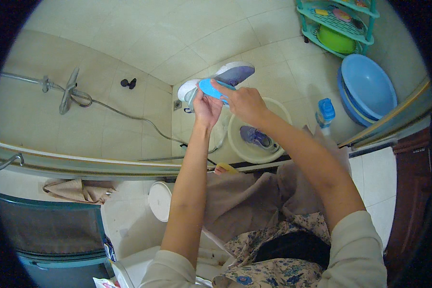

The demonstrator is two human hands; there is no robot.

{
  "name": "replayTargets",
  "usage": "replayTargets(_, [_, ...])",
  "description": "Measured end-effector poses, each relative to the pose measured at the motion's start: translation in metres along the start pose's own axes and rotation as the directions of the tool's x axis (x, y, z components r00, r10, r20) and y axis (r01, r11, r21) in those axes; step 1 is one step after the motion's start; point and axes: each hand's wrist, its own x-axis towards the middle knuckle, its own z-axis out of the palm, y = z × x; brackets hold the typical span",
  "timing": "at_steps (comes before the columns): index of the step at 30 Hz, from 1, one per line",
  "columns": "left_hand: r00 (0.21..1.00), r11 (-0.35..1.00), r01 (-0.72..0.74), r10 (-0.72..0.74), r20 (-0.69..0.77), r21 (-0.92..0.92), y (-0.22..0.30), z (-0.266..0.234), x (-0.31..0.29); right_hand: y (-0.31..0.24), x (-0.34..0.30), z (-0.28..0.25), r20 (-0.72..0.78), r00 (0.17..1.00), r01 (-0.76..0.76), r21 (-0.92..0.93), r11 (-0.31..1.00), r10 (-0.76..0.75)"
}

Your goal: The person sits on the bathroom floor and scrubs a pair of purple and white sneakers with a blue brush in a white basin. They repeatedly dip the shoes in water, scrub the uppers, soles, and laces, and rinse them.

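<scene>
A white and purple sneaker [235,73] is held up in front of me, above the rim of a cream basin [287,115]. My left hand [207,109] is closed on its near side, palm up, with the fingers partly hidden. My right hand [247,105] grips a light blue scrubbing brush [207,88] laid against the shoe. The brush's underside is out of sight. Down in the basin rests a second purple sneaker [254,137], below my right wrist.
A blue-capped bottle [326,111] stands right of the basin. Farther right, blue tubs [369,86] lean stacked below a teal shelf rack [338,24]. A shower hose [129,115] hangs along the left wall. A raised sill [96,165] crosses before me, near a white lidded bin [160,201].
</scene>
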Motion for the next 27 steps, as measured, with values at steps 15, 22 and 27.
replayTargets(15, [0.960,0.622,0.277,-0.145,-0.240,0.733,0.001,-0.019,-0.002,0.029,0.010,-0.014,-0.015,0.997,0.078,-0.032,0.996,-0.079])
replayTargets(22, [0.984,0.448,0.148,0.025,-0.178,0.882,-0.001,0.010,-0.010,0.038,0.003,-0.001,-0.140,0.965,0.229,0.021,0.973,-0.224])
replayTargets(27, [0.997,0.429,0.071,0.010,-0.083,0.900,0.001,0.013,0.000,0.022,0.010,-0.008,-0.053,0.994,-0.091,0.033,0.995,0.093])
